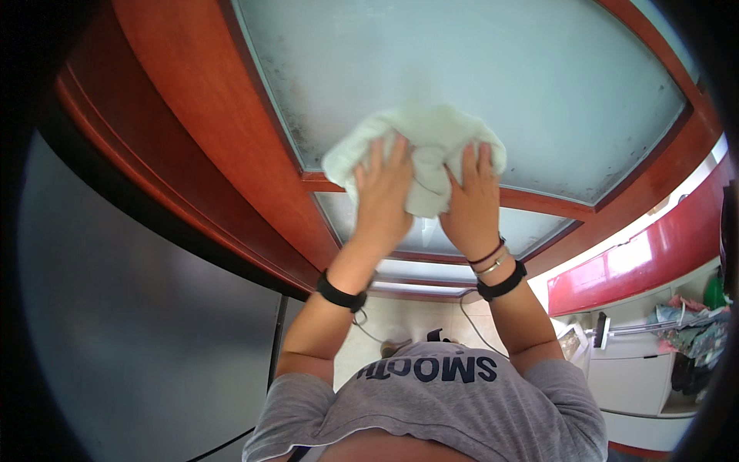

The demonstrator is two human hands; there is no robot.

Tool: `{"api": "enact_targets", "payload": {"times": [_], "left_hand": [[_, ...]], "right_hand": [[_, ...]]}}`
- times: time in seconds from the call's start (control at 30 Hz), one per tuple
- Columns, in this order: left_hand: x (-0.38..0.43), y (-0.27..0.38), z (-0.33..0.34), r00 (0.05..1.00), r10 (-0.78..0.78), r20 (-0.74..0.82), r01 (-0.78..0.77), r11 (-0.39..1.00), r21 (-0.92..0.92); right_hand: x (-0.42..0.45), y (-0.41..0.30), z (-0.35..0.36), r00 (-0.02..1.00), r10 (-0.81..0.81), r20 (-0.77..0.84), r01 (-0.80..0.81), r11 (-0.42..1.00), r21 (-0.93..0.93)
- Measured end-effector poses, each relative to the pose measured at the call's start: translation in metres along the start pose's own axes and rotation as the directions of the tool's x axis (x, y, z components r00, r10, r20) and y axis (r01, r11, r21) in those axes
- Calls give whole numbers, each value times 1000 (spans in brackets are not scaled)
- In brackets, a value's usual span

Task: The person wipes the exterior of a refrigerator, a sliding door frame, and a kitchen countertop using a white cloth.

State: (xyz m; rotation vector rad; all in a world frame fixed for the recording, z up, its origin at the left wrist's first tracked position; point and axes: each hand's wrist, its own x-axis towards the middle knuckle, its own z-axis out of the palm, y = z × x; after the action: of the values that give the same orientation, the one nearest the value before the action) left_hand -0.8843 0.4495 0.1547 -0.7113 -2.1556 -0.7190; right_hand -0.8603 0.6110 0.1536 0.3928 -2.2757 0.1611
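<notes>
A crumpled white cloth (430, 124) lies spread against the frosted glass pane (462, 69) of a red-brown wooden door. My left hand (382, 190) holds the cloth's left part against the pane, its fingers pointing up. On the right part of the cloth rests my right hand (476, 196), thumb turned inward. Folds of cloth bunch up between the two hands, and its lower edge hangs over the wooden crossbar (519, 199). Dark specks mark the pane along its left edge and lower right corner. Both wrists wear black bands.
A dark grey panel (150, 300) stands close on the left, beside the wooden door frame (190, 92). At right are a glossy red surface (641, 260), a white cabinet (626, 384) and a bundle of patterned fabric (693, 329). A cable (479, 323) runs over the tiled floor (410, 317).
</notes>
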Motion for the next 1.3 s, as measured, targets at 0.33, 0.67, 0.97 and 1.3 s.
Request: {"api": "enact_targets", "payload": {"times": [0.33,0.67,0.97,1.3], "left_hand": [[70,40,-12,936,351,-24,-350,936,30],[103,-2,-78,953,244,-180,-188,942,279],[21,-16,-16,979,80,-189,-51,987,154],[6,75,61,983,179,33,-182,968,170]], "right_hand": [[14,55,-52,988,64,-138,-73,995,-64],[107,-1,-72,959,-105,-262,95,994,-48],[42,-1,-43,986,-166,-7,165,977,137],[-51,99,-68,997,-73,12,71,990,124]]}}
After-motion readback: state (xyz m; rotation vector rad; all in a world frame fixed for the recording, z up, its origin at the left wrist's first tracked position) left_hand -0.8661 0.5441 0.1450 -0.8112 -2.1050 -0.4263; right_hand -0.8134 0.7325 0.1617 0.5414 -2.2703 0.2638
